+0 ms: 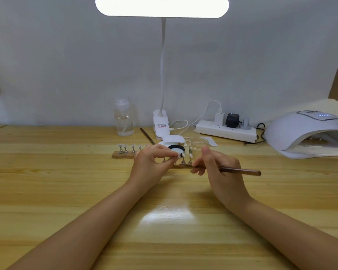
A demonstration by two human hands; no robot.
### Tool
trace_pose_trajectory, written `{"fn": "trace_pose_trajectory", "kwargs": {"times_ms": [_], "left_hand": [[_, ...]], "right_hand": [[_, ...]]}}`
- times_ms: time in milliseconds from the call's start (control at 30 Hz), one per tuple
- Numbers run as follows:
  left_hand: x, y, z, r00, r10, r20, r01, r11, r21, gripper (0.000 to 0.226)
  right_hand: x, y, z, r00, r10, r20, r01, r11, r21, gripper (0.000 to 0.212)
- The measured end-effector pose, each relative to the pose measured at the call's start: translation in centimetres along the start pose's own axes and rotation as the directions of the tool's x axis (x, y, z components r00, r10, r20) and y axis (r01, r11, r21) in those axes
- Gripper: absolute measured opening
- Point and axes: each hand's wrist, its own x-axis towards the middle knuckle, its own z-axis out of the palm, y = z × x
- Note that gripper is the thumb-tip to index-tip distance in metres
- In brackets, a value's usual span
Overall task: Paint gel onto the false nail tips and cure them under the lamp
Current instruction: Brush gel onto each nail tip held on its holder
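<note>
We're in the painting step. Our left hand point(152, 162) pinches one nail tip on its stand point(176, 155), lifted just in front of the open gel pot point(176, 148). Our right hand point(219, 168) grips the brush point(236, 170), bristle end pointing left toward the near strip point(180, 166). More tips sit on the far strip point(123, 154). The curing lamp point(308, 133) stands well apart, far right. Next, we judge: load the brush, stroke the held tip steadily.

Two bare forearms, sleeveless, no jewellery
</note>
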Motion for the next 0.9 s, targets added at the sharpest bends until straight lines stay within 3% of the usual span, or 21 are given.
{"fn": "trace_pose_trajectory", "kwargs": {"times_ms": [100,200,433,500,567,633,900], "left_hand": [[-0.01,0.01,-0.01,1.0,0.002,0.006,-0.002,1.0,0.004,0.018],[0.01,0.11,-0.01,1.0,-0.002,0.004,0.002,1.0,0.006,0.02],[-0.24,0.19,-0.04,0.995,0.1,-0.001,-0.099,0.993,0.069,0.011],[-0.35,0.4,0.04,0.986,0.168,0.01,-0.168,0.982,0.083,0.013],[-0.43,0.49,0.08,0.977,0.21,0.019,-0.211,0.973,0.097,0.015],[-0.43,0.45,-0.03,0.975,0.22,0.036,-0.223,0.969,0.103,0.017],[-0.54,0.61,0.06,0.975,0.211,0.07,-0.217,0.971,0.101,0.018]], "right_hand": [[0.21,0.05,-0.05,0.998,-0.046,0.043,0.049,0.996,-0.076,0.029],[0.03,0.01,-0.04,0.997,0.033,0.074,-0.033,0.999,-0.002,0.041],[-0.05,-0.14,-0.41,0.997,0.005,-0.072,0.0,0.998,0.07,0.045],[-0.02,-0.16,-0.47,0.999,-0.017,-0.052,0.017,1.0,0.0,0.042],[0.26,0.02,-0.36,0.997,-0.082,0.002,0.081,0.982,-0.168,0.021],[0.49,0.15,-0.1,0.992,-0.097,0.083,0.116,0.956,-0.271,0.028],[0.4,0.52,-0.24,0.978,-0.166,0.127,0.192,0.953,-0.236,0.022]]}}
